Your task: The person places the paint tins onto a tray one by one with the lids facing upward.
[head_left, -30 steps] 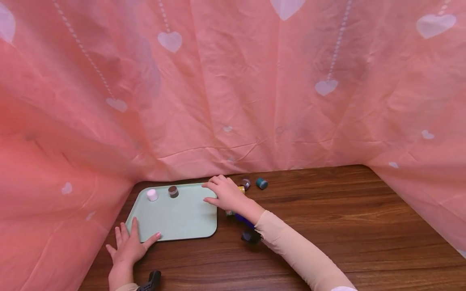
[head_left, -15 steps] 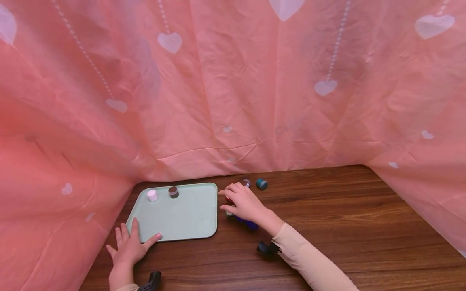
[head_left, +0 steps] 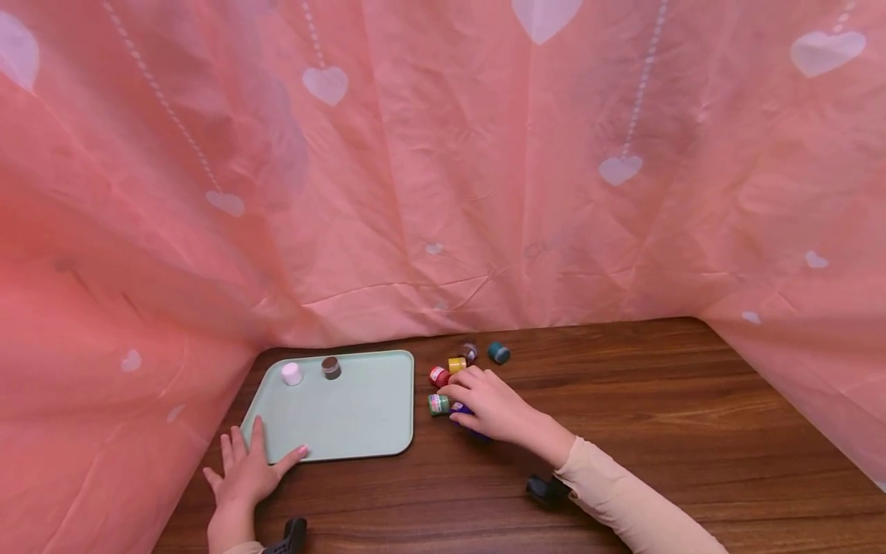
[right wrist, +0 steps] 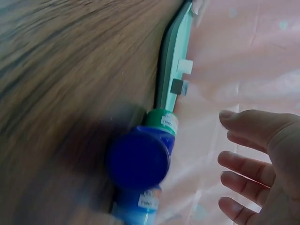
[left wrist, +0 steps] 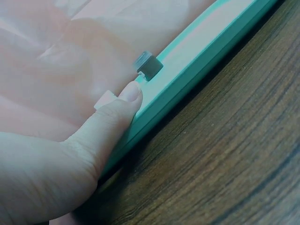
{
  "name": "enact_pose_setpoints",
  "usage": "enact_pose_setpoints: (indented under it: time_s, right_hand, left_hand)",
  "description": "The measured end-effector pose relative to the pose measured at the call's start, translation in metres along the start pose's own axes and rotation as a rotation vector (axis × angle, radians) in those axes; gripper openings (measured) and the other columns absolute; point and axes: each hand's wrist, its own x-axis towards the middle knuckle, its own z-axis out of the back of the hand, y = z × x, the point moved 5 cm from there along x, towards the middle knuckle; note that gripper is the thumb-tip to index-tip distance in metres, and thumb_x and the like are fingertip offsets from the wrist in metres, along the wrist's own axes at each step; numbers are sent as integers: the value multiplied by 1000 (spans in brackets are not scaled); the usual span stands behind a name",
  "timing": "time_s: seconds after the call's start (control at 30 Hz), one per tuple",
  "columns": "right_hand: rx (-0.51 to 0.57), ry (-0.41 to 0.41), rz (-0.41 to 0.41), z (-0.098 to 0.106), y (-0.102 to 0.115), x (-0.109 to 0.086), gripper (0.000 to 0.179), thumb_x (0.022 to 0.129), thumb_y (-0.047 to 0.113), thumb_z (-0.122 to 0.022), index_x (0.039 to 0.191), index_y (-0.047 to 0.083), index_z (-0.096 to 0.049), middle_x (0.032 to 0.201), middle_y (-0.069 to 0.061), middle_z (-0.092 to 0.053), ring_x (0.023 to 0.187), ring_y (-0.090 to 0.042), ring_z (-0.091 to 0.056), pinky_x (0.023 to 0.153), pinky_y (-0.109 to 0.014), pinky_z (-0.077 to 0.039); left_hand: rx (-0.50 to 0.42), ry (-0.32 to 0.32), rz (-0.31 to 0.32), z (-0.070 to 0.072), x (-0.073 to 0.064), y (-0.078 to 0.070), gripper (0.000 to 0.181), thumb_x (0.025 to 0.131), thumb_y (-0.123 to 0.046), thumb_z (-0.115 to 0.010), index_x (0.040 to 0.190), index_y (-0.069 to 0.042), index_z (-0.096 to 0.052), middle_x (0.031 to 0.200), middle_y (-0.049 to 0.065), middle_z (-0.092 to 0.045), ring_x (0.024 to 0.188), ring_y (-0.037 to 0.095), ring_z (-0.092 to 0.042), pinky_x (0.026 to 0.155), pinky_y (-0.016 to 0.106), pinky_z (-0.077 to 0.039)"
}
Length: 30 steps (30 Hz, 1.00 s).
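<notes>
My left hand point(head_left: 245, 469) rests at the near left corner of a pale green tray point(head_left: 346, 415), fingers spread and thumb on its rim point(left wrist: 140, 112). On the tray sit a white paint jar point(head_left: 291, 374) and a dark brown paint jar point(head_left: 331, 368). To the right of the tray, my right hand point(head_left: 494, 404) hovers over blue paint jars point(right wrist: 138, 161) with loosely bent fingers and nothing in them. From the head, it partly hides those blue jars. A green-lidded jar point(head_left: 438, 404) lies just left of its fingertips, and a red jar point(head_left: 439, 376) lies beyond them.
Farther back are a yellow jar point(head_left: 457, 365), a dark purple jar point(head_left: 468, 352) and a teal jar point(head_left: 498, 352). A pink curtain point(head_left: 484, 192) encloses the wooden table point(head_left: 657, 408) at the back and sides. Black wrist mounts point(head_left: 547, 491) sit under the sleeves.
My right hand has moved right and toward me, from over the tray's right edge to the blue jars, uncovering the red, yellow and green jars. My left hand has stayed put.
</notes>
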Motion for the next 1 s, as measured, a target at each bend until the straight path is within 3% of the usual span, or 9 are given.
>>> enact_pose_setpoints:
  time_s: [0.2,0.47,0.63,0.77,1.0]
  right_hand:
    - [-67,30,86,8,-2,-12,31,80,16,-78,110,18,-70,107,1,-65,101,-18,-57,77,-32,-45]
    - [-192,73,295,10,-4,-25,39,78,6,-73,111,25,-70,109,5,-65,103,-14,-58,79,-30,-46]
    - [-351,107,443,2,-5,-32,42,74,12,-79,111,29,-67,110,6,-62,105,-13,-56,81,-28,-43]
    - [-449,135,547,-7,-5,-34,34,81,22,-76,112,31,-64,112,7,-60,107,-14,-56,82,-28,-41]
    - [-460,122,609,-15,-5,-35,19,88,31,-62,106,33,-67,112,8,-60,105,-14,-57,79,-28,-39]
  left_hand:
    - [12,3,6,-2,0,1,127,75,-80,-57,155,-1,3,152,41,17,142,54,20,100,81,14]
    - [8,1,-4,-1,-1,0,126,76,-78,-58,155,-1,2,153,41,15,143,55,19,100,81,14]
    - [6,-1,-5,0,0,-1,127,75,-79,-58,155,-1,2,153,41,15,143,54,20,100,81,14]
    - [5,-4,-3,0,0,0,127,75,-79,-58,155,-1,2,153,41,16,143,54,20,100,81,15]
    - [12,-13,-3,0,-1,0,127,75,-79,-58,155,0,0,153,41,14,143,56,17,100,82,12]
